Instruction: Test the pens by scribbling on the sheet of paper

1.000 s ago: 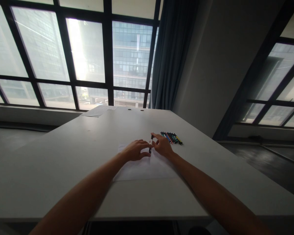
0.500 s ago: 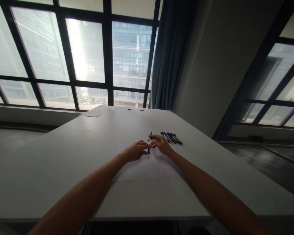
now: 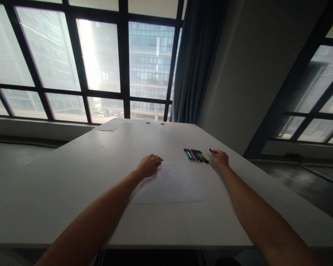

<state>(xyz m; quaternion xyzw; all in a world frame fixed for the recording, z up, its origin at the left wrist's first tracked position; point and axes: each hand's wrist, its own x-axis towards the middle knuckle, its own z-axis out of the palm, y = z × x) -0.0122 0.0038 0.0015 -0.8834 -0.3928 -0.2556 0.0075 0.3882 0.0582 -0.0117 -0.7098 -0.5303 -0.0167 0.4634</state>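
Marker [image 3: 210,149] partly behind right-hand fingers [image 3: 215,152]

On the table [image 3: 83,207], pens [image 3: 196,155] lie behind the sheet [image 3: 169,188], toward its right, with what seem papers [image 3: 109,125] far back left.

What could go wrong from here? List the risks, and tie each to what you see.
1. The right hand holds a pen near the row of pens; a brush against the row might scatter it.
2. The left hand rests at the upper left of the paper sheet; sliding could shift or crease it.
3. Faint marks lie beside that hand and might smudge; whether they are dry, I can't tell.
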